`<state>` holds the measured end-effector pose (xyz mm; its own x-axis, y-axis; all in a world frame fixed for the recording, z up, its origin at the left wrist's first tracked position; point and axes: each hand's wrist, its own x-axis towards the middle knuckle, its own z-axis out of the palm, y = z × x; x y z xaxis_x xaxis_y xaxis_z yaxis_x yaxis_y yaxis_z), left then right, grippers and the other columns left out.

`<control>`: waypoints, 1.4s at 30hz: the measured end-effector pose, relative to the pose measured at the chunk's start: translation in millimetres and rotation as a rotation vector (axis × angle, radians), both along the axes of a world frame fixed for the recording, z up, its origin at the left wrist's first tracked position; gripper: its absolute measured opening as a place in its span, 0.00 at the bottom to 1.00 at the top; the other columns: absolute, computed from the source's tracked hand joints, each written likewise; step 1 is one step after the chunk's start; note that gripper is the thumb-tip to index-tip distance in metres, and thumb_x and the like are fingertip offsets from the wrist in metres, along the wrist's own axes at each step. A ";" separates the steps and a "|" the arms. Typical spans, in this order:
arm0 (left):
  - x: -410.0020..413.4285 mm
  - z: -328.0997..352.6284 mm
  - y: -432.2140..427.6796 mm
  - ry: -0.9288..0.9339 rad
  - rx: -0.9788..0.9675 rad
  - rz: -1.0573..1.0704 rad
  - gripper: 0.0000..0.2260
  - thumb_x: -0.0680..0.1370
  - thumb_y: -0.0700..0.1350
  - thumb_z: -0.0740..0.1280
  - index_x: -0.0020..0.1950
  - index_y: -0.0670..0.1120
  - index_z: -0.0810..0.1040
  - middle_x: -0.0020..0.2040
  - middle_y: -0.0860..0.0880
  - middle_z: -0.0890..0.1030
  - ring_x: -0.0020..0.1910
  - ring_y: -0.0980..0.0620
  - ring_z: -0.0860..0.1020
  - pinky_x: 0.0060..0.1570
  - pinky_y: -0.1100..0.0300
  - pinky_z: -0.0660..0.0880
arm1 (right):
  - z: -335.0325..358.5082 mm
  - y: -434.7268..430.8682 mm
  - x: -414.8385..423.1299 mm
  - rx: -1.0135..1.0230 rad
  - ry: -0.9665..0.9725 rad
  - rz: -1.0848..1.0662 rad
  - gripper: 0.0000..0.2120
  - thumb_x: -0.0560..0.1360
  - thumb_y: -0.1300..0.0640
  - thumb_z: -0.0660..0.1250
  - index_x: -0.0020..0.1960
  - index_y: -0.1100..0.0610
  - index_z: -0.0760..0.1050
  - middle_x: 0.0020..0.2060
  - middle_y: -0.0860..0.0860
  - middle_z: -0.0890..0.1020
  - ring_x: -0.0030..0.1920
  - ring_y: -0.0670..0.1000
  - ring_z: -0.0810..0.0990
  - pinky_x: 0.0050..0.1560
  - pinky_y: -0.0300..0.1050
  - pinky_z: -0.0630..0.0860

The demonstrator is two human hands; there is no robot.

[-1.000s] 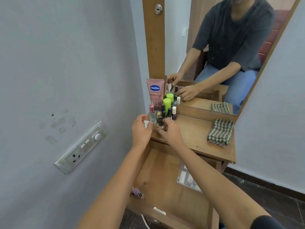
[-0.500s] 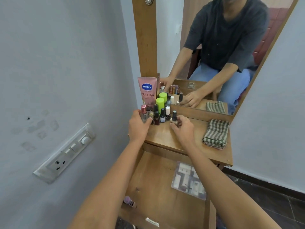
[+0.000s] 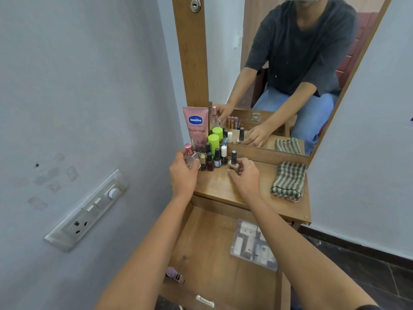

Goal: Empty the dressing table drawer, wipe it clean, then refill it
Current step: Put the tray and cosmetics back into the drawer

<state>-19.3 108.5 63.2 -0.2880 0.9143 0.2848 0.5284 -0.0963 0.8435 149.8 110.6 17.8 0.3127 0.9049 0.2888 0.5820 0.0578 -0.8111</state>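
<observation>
**Wooden drawer [image 3: 207,238] pulled out, both hands up on the tabletop [image 3: 223,189]**

The left hand [image 3: 182,175] is curled round a small clear perfume bottle [image 3: 191,158] with a pink cap, at the left edge of the tabletop. The bottle's neck and cap rise above the thumb and fingers, while its base is hidden behind them. It sits just beside the cluster of nail polish bottles [image 3: 212,161].

The right hand [image 3: 245,176] grips a beige nail polish bottle [image 3: 233,164]. Its fingers wrap the glass body from the right and front, and the black cap stands free above them. This bottle is upright at the right end of the cluster, slightly apart from the others (whether its base touches the wood cannot be told).

Behind the cluster a pink Vaseline tube [image 3: 196,126] stands on its cap against the mirror frame [image 3: 190,63]. A green-capped container [image 3: 213,141] is beside it. A folded striped cloth [image 3: 289,181] lies at the right of the tabletop, well apart from both hands.

The drawer lies below and between the forearms. A flat clear packet [image 3: 252,245] rests on its right side, and a small purple-capped bottle [image 3: 174,275] lies on its side near the front left corner. The metal handle [image 3: 204,300] shows on the drawer front. A switchboard [image 3: 89,211] is fixed to the wall at the left.
</observation>
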 end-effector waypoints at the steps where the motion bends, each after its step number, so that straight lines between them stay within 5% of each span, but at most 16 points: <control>1: -0.4 3.8 -2.2 -0.022 0.007 -0.002 0.18 0.76 0.44 0.69 0.64 0.42 0.73 0.50 0.51 0.77 0.49 0.55 0.74 0.47 0.63 0.70 | -0.1 -0.4 -0.3 -0.004 0.009 -0.003 0.14 0.70 0.61 0.72 0.55 0.56 0.77 0.44 0.49 0.76 0.44 0.51 0.75 0.50 0.50 0.77; 9: -16.0 10.4 -23.0 -0.276 0.069 0.026 0.18 0.73 0.44 0.71 0.62 0.45 0.75 0.49 0.49 0.81 0.48 0.52 0.79 0.46 0.64 0.76 | -0.1 -10.5 -1.1 -0.012 0.041 -0.016 0.15 0.70 0.59 0.73 0.52 0.51 0.73 0.46 0.50 0.76 0.48 0.52 0.76 0.51 0.51 0.78; 15: -33.8 -3.2 -58.5 -0.316 0.052 0.048 0.17 0.74 0.40 0.71 0.62 0.42 0.76 0.50 0.48 0.81 0.45 0.56 0.78 0.40 0.78 0.71 | 5.2 -33.4 -4.4 0.059 0.020 -0.109 0.15 0.74 0.57 0.68 0.59 0.56 0.72 0.54 0.51 0.75 0.56 0.49 0.71 0.56 0.40 0.69; 18: -41.0 -10.3 -69.5 -0.296 0.020 0.051 0.17 0.74 0.41 0.71 0.62 0.44 0.76 0.49 0.49 0.81 0.42 0.62 0.76 0.40 0.79 0.71 | 6.5 -45.4 -15.4 0.273 -0.192 -0.076 0.11 0.74 0.61 0.67 0.56 0.58 0.74 0.50 0.51 0.76 0.53 0.52 0.72 0.53 0.31 0.62; 22: -51.3 -11.9 -71.9 -0.295 0.003 0.058 0.17 0.73 0.40 0.71 0.62 0.43 0.76 0.49 0.48 0.81 0.41 0.62 0.76 0.39 0.79 0.70 | 30.7 -30.8 -44.9 0.427 -0.431 0.111 0.12 0.71 0.64 0.69 0.55 0.59 0.76 0.49 0.53 0.79 0.53 0.51 0.69 0.54 0.43 0.69; 33: -74.7 -15.6 -64.6 -0.286 -0.002 0.021 0.16 0.72 0.40 0.72 0.60 0.44 0.77 0.46 0.52 0.80 0.43 0.61 0.77 0.41 0.77 0.71 | 72.1 54.1 -99.0 0.088 -1.072 0.278 0.14 0.78 0.62 0.58 0.63 0.58 0.69 0.58 0.57 0.77 0.58 0.57 0.69 0.61 0.49 0.66; 38: -79.4 -26.3 -67.3 -0.295 -0.014 -0.014 0.16 0.72 0.41 0.72 0.58 0.46 0.77 0.48 0.52 0.82 0.44 0.58 0.79 0.49 0.63 0.76 | 75.8 57.2 -102.9 0.029 -1.175 0.265 0.12 0.77 0.65 0.59 0.60 0.60 0.69 0.55 0.59 0.78 0.60 0.59 0.69 0.62 0.51 0.67; 42: -77.0 -27.0 -69.4 -0.309 -0.013 -0.007 0.15 0.71 0.41 0.72 0.58 0.47 0.77 0.47 0.52 0.81 0.44 0.57 0.78 0.49 0.62 0.76 | 86.4 58.2 -104.3 -0.019 -1.182 0.312 0.15 0.75 0.63 0.65 0.61 0.61 0.70 0.55 0.59 0.78 0.61 0.59 0.70 0.61 0.51 0.69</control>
<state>-96.3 39.1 36.2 -0.3532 0.9194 0.1729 0.2459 -0.0871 0.9654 45.5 168.9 104.2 -0.3644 0.9015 0.2336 0.9247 0.3205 0.2056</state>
